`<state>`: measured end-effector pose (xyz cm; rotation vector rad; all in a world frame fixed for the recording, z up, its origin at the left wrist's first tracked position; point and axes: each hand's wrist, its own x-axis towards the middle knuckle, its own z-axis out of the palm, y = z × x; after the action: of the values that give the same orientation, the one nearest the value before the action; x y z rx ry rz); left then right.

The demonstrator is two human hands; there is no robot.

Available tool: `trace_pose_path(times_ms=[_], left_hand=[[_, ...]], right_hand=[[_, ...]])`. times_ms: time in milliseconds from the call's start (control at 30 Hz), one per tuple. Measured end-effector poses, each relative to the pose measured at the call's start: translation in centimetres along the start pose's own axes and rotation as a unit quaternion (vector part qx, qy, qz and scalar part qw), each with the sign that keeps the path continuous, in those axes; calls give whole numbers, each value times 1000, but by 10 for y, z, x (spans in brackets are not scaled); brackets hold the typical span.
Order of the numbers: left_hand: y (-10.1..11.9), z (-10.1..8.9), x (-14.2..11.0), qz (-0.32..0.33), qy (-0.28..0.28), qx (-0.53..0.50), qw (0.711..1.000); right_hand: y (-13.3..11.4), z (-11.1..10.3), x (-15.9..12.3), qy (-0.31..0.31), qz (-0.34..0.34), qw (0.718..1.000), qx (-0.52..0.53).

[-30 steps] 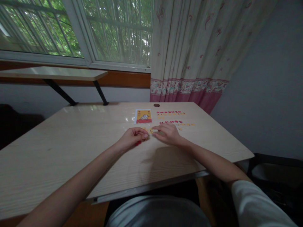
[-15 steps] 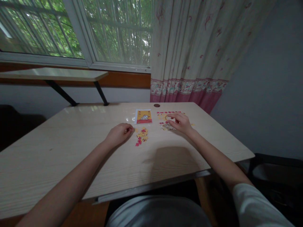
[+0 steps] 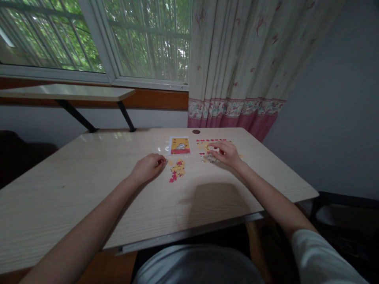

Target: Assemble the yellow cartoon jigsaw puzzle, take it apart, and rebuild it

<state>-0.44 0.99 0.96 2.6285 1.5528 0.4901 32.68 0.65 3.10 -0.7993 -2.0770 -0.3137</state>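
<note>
My left hand [image 3: 147, 169] rests on the desk with its fingers curled and the fingertips together; whatever may be between them is too small to make out. Just right of those fingertips lies a loose heap of yellow and red jigsaw pieces [image 3: 178, 167]. My right hand [image 3: 227, 154] hovers at or touches the partly laid-out puzzle pieces [image 3: 204, 146], its thumb and index finger apart with nothing visible between them. A row of red pieces [image 3: 211, 140] runs along the top there. Between the hands, further back, lies a picture card [image 3: 180, 146] showing a white animal on yellow and red.
The wooden desk [image 3: 148, 213] has a round cable hole [image 3: 196, 131] at its back edge. A raised shelf [image 3: 68, 93] on black legs stands at the back left. Behind are a window [image 3: 148, 43] and a curtain [image 3: 231, 63]; a dark chair [image 3: 346, 221] is at right.
My left hand has shifted very slightly to the left. The right hand and the pieces look almost the same as before.
</note>
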Motion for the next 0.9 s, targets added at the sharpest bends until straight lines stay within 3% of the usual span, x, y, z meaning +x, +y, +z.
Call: trace_pose_path(times_ms=[200, 333, 467, 567, 900], left_hand=[[-6, 9, 1, 22, -3, 3, 1000], [-10, 16, 1, 56, -18, -2, 998], [-10, 15, 1, 48, -12, -3, 999], [-9, 12, 1, 37, -4, 7, 999], [-7, 14, 1, -25, 20, 20, 999]], right_hand=[[19, 9, -1, 13, 37, 999, 19], [45, 21, 3, -71, 109, 991, 9], [69, 35, 5, -188, 205, 961, -10], [82, 45, 1, -248, 239, 939, -14], [98, 58, -3, -290, 250, 923, -41]])
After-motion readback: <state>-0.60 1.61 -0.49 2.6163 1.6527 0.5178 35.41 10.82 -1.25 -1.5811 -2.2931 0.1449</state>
